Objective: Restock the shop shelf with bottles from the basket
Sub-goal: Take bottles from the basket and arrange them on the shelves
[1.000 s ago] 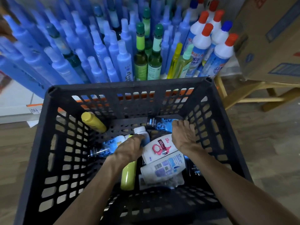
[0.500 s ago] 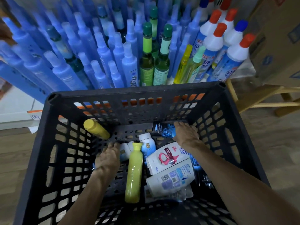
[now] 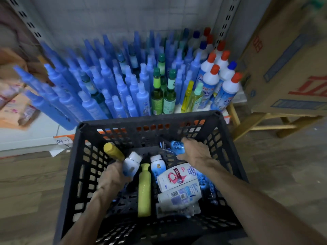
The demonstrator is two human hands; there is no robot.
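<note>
Black lattice basket (image 3: 228, 138), yellow-green bottle (image 3: 144, 190), blue shelf bottles (image 3: 123, 89), orange-capped white bottles (image 3: 228, 89)

black basket (image 3: 148, 121) | white-capped bottle (image 3: 131, 164) tilted, cap up | blue bottle (image 3: 177, 145) at far wall

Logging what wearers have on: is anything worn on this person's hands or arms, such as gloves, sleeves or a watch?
The left hand and right hand are bare: no gloves, no watch or band at either wrist. The left forearm and right forearm show no sleeve up to the frame edge. Rings cannot be judged.
</note>
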